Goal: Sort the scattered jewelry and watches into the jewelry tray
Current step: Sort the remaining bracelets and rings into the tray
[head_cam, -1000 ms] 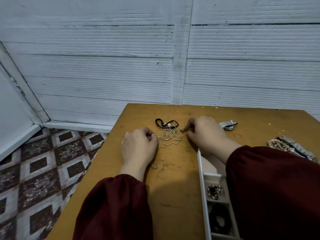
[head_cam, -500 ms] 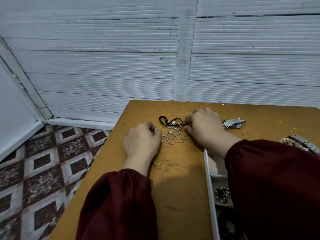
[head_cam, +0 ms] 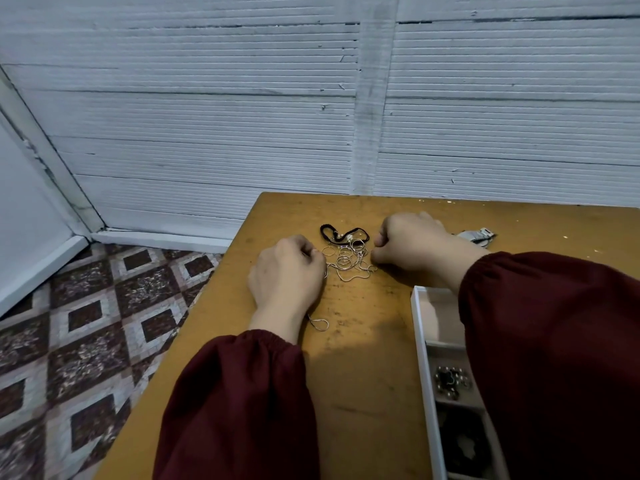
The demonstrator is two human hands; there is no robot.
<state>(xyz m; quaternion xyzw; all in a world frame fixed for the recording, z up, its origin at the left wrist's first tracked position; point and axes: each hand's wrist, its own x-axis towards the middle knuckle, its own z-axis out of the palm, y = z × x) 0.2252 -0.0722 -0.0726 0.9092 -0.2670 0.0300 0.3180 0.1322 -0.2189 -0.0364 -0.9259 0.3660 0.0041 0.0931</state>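
A tangle of thin silver chain and rings (head_cam: pixel 346 261) lies on the brown counter (head_cam: pixel 363 375), and everything else is placed from it. The left grip (head_cam: pixel 287 271) rests knuckles-up just left of the tangle, its fingers curled under at the tangle's edge. A strand of chain runs from the tangle to this grip, and a small chain loop (head_cam: pixel 320 323) shows on the near side of the tangle, beside the wrist. Whether the curled fingers actually pinch the strand cannot be told. The right grip (head_cam: pixel 412 245) sits just right of the tangle, its fingers also curled in and its tips close against the outermost rings. The fingertips are tucked out of sight, so it cannot be told whether anything is held between them. A black cord bracelet (head_cam: pixel 343 233) touches the far edge of the tangle. A silver watch (head_cam: pixel 476 235) lies well to the right of the tangle, partly hidden behind the right grip. The white jewelry tray (head_cam: pixel 420 341) stands to the near right of the tangle, largely covered by a dark red sleeve (head_cam: pixel 554 358). One visible compartment holds a beaded piece (head_cam: pixel 450 381), and the compartment farther from the tangle holds something dark (head_cam: pixel 464 441) that is too dim to make out. Patterned floor tiles (head_cam: pixel 86 341) lie far left of the tangle, and a ribbed white wall (head_cam: pixel 242 116) rises beyond it
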